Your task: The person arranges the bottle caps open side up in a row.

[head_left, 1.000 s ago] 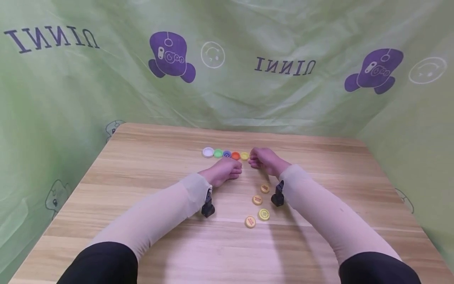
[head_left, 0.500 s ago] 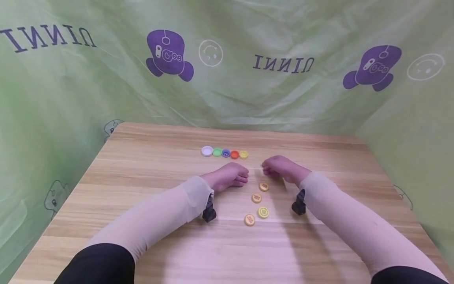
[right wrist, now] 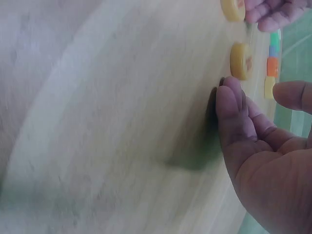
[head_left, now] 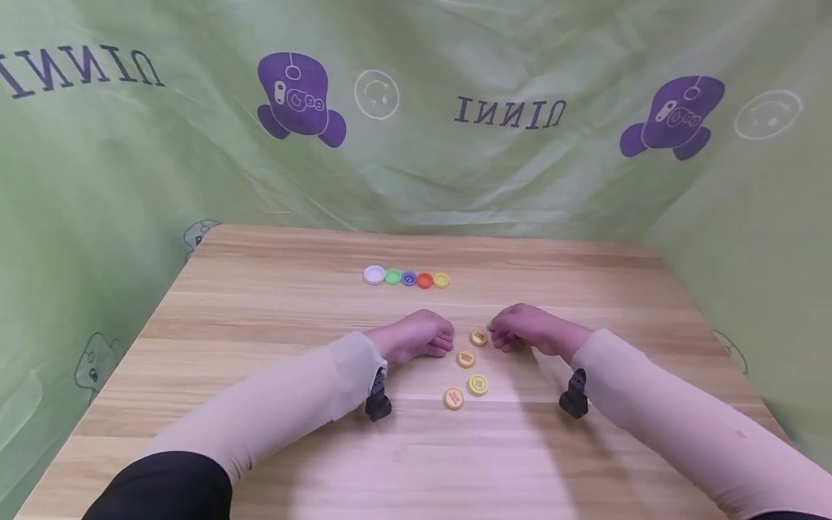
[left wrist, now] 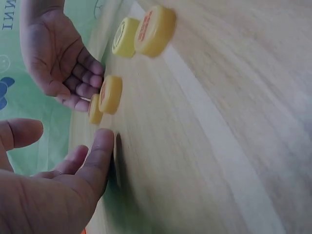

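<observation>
Green cloth (head_left: 403,180) hung behind a wooden table (head_left: 292,289) where the farthest amber disc (head_left: 479,338) lay flat between the left hand (head_left: 417,336) and the nearer right hand (head_left: 533,328), both empty and loosely parted, the disc just left of the right one.

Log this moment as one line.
left hand: empty | right hand: empty | farthest printed yellow-orange disc: between hands | row of five caps: beyond both hands

The left arm (head_left: 266,404) and right arm (head_left: 689,412) are stretched forward and angled inward. The left hand (head_left: 416,337) and right hand (head_left: 529,328) are held apart, fingers (left wrist: 96,163) loosely bent, thumbs (right wrist: 290,94) spread from them.
</observation>
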`<move>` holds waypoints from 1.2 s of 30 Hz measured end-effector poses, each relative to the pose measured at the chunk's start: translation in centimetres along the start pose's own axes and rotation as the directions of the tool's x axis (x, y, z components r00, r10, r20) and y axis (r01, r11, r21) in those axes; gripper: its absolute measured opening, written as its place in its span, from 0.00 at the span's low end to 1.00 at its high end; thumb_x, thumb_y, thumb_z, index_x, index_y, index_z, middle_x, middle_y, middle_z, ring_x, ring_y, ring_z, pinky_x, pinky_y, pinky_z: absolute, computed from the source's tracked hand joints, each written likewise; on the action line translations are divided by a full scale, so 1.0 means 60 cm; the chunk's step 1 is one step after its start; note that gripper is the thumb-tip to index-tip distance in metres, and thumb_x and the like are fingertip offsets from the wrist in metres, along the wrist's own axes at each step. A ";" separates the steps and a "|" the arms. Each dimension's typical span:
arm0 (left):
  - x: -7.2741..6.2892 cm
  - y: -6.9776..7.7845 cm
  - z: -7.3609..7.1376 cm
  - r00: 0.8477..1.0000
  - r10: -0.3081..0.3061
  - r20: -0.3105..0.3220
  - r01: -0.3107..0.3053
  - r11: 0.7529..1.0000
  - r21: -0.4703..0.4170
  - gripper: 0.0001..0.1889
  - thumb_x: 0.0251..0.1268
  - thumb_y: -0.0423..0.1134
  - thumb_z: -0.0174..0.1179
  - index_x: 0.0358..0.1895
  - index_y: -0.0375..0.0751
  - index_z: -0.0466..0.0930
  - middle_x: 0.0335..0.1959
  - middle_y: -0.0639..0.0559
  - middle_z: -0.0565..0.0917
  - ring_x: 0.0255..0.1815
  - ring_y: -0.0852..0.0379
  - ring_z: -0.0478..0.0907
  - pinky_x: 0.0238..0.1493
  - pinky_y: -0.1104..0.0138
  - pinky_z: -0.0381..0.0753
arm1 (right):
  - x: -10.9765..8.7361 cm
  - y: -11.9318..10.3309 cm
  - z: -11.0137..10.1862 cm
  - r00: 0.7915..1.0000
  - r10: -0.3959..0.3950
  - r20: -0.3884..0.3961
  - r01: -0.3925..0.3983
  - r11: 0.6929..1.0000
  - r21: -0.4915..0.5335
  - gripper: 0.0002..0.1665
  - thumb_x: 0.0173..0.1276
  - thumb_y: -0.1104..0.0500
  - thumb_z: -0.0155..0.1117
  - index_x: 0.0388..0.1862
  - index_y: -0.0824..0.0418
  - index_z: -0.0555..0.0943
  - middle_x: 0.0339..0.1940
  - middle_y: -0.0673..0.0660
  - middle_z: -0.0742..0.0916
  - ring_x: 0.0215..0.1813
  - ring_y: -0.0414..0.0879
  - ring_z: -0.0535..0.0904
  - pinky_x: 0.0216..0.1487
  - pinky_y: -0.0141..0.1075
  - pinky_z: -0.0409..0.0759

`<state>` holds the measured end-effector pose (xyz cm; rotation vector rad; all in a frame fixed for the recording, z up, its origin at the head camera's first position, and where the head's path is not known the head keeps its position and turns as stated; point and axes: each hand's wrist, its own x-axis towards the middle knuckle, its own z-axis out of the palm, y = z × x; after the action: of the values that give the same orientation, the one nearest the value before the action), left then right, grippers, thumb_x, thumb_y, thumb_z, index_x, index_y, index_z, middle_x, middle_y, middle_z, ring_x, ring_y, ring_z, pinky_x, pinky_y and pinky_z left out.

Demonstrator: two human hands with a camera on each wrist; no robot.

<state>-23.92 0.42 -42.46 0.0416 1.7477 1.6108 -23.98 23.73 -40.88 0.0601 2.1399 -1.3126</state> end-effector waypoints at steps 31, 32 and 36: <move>0.016 0.016 0.019 0.989 0.058 -0.134 -0.074 0.990 -0.117 0.08 0.73 0.27 0.51 0.47 0.24 0.76 0.40 0.44 0.81 0.39 0.56 0.81 0.56 0.64 0.84 | 0.029 -0.009 0.058 0.956 -0.226 -0.187 0.163 0.940 -0.298 0.16 0.59 0.69 0.75 0.46 0.69 0.82 0.39 0.58 0.85 0.41 0.47 0.80 0.42 0.33 0.81; 0.015 0.016 0.019 0.989 0.059 -0.137 -0.075 0.991 -0.115 0.09 0.73 0.27 0.51 0.47 0.23 0.76 0.40 0.43 0.81 0.40 0.55 0.81 0.56 0.64 0.84 | 0.029 -0.010 0.059 0.956 -0.226 -0.185 0.161 0.936 -0.312 0.16 0.59 0.68 0.75 0.46 0.69 0.82 0.39 0.58 0.85 0.41 0.47 0.79 0.42 0.33 0.81; 0.016 0.013 0.015 0.984 0.067 -0.164 -0.086 0.990 -0.111 0.14 0.75 0.28 0.51 0.55 0.20 0.75 0.46 0.39 0.82 0.46 0.52 0.83 0.58 0.63 0.84 | 0.031 -0.014 0.060 0.959 -0.215 -0.184 0.146 0.933 -0.328 0.16 0.63 0.67 0.72 0.50 0.70 0.82 0.40 0.59 0.85 0.40 0.47 0.80 0.42 0.34 0.82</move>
<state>-24.45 1.82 -42.18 -0.0796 1.7858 1.8143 -24.05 19.86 -42.35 -0.1344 2.5705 -1.0893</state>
